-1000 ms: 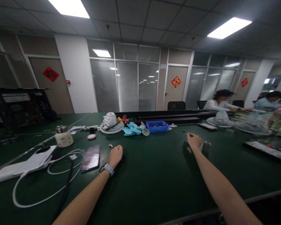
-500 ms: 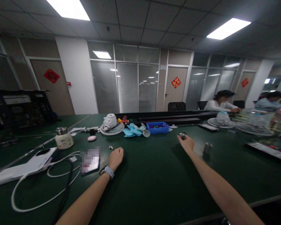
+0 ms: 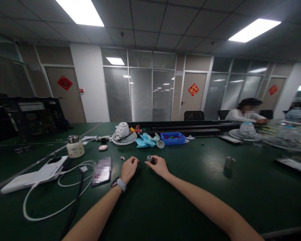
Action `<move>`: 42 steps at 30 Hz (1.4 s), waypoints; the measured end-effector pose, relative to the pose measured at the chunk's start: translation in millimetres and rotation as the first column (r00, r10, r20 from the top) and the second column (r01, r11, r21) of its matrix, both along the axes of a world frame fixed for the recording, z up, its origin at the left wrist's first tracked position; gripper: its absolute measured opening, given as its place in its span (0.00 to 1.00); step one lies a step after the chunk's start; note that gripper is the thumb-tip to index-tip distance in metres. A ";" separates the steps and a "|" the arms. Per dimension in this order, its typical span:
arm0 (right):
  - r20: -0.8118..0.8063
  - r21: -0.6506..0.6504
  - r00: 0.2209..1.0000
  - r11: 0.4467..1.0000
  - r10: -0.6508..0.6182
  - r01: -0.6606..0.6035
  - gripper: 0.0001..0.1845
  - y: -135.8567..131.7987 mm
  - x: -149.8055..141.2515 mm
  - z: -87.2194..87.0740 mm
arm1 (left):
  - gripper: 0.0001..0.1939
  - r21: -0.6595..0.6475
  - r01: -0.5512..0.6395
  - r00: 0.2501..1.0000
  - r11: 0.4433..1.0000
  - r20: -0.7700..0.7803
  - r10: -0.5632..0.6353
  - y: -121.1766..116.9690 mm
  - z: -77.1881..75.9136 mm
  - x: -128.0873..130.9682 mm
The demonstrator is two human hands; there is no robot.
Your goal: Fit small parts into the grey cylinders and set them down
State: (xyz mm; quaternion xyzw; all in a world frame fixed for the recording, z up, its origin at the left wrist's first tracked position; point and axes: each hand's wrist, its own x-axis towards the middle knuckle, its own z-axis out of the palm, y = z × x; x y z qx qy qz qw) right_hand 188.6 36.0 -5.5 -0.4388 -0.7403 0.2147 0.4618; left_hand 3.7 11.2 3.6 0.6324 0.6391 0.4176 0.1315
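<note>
Nearest me, a white cable (image 3: 35, 220) loops across the left of the green tabletop (image 3: 175, 207), and a phone (image 3: 102, 172) lies just right of its coils. Here's the left hand (image 3: 129, 169), a watch (image 3: 120, 184) on its wrist, fingers curled inward; from my end I cannot tell whether anything sits between them. Just right of it, the right hand (image 3: 160, 166) is clamped on a small metal cylinder (image 3: 149, 158), thumb on the near side, in mid-table, and the two hands are near but apart. I cannot tell whether the cylinder touches the surface. Over to the right, well apart, a second cylinder (image 3: 230, 162) stands upright on its own. Farther out I've got an earbud (image 3: 122, 158) just beyond the left hand, then a pink case (image 3: 103, 147) and a jar (image 3: 75, 149) to the left. Beyond those: blue blades (image 3: 145, 140) between a white fan (image 3: 122, 134) and a blue tray (image 3: 162, 140). Far right, a white-sleeved person (image 3: 237, 114) sits at the table, and far behind, a red sign (image 3: 193, 89) hangs on a door (image 3: 190, 102).
</note>
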 end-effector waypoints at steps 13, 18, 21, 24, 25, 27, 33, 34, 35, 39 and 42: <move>0.051 0.018 0.999 1.000 0.008 -0.009 0.17 -1.9 1.9 -1.1 | 0.16 0.142 0.108 0.993 0.984 -0.064 -0.099 7.6 18.0 48.4; 0.045 0.000 0.999 1.000 0.007 -0.007 0.19 -2.4 1.1 -1.8 | 0.17 0.216 0.074 0.996 0.974 -0.073 -0.059 5.5 29.2 42.8; 0.039 0.002 0.999 1.000 -0.008 0.008 0.22 -1.9 0.9 -2.7 | 0.19 0.224 0.020 0.995 0.974 -0.100 0.002 2.4 28.6 28.8; 0.056 0.016 0.998 1.000 -0.012 0.011 0.23 -1.9 2.6 -2.3 | 0.17 0.108 0.006 0.985 0.994 -0.174 0.013 -1.6 17.7 12.3; 0.062 0.018 0.998 1.000 -0.013 0.011 0.23 -2.1 3.2 -2.0 | 0.16 0.053 0.007 0.982 0.999 -0.190 0.003 -2.8 13.3 8.0; 0.066 0.020 0.998 1.000 -0.016 0.014 0.23 -2.7 3.7 -1.7 | 0.15 -0.048 0.021 0.979 0.999 -0.203 -0.030 -4.5 5.8 2.7; 0.061 0.024 0.998 1.000 -0.016 0.014 0.22 -2.2 1.2 -4.3 | 0.15 -0.088 0.041 0.977 0.995 -0.205 -0.058 -0.1 -0.8 0.3; 0.054 0.032 0.998 0.999 -0.033 0.031 0.22 0.4 5.4 -3.1 | 0.16 -0.078 0.039 0.978 0.996 -0.202 -0.054 1.7 -1.3 -0.2; 0.046 0.042 0.997 0.997 -0.063 0.061 0.22 4.2 13.3 -0.7 | 0.18 -0.065 0.032 0.979 0.997 -0.199 -0.045 3.5 -2.1 -0.8; 0.023 0.092 0.913 0.910 -0.407 0.404 0.22 29.7 85.1 15.8 | 0.22 -0.002 -0.011 0.985 1.000 -0.174 0.011 8.6 -6.9 -2.8; 0.046 0.084 0.683 0.684 -0.729 0.725 0.21 51.8 161.7 21.5 | 0.21 0.012 -0.041 0.993 0.999 -0.111 0.042 10.0 -9.4 -3.3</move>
